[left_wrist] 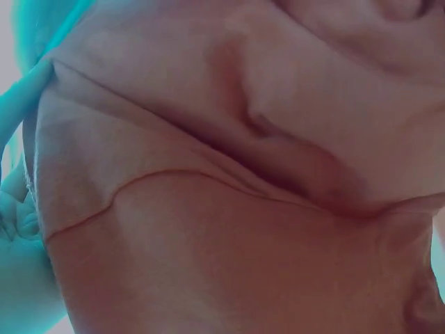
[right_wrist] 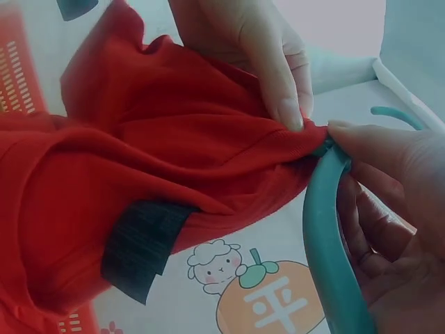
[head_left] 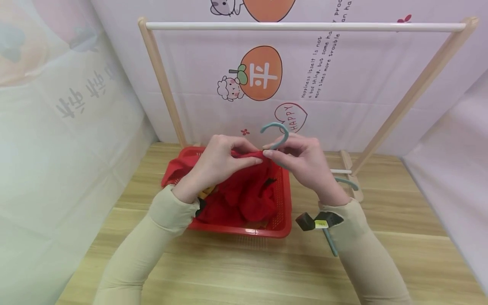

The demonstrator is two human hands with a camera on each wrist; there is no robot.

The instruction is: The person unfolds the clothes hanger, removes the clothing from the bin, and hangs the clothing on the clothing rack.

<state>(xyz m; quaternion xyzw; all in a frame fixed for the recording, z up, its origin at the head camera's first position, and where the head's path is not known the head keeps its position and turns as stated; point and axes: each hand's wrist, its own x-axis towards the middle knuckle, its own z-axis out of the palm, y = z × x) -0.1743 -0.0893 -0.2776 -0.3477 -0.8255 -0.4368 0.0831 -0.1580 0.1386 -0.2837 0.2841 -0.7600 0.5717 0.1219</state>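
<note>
Over the basket, my left hand (head_left: 217, 159) pinches the edge of a red cloth garment (head_left: 248, 195) between thumb and fingers. My right hand (head_left: 303, 159) grips a teal clothes hanger (head_left: 286, 133) near its hook, the thumb at the same garment edge. In the right wrist view, the garment's edge meets the hanger (right_wrist: 322, 229) right at both hands' fingertips. A black patch (right_wrist: 146, 247) shows on the hanging cloth. Garment folds fill most of the left wrist view and hide the left hand there.
Beneath the hands stands a red plastic basket (head_left: 236, 231) holding more red cloth. A wooden rack with a white top bar (head_left: 305, 26) rises behind. Another teal hanger (head_left: 347, 183) lies on the wood-patterned table (head_left: 244, 275), partly behind the right arm. Printed cloth walls enclose the back and sides.
</note>
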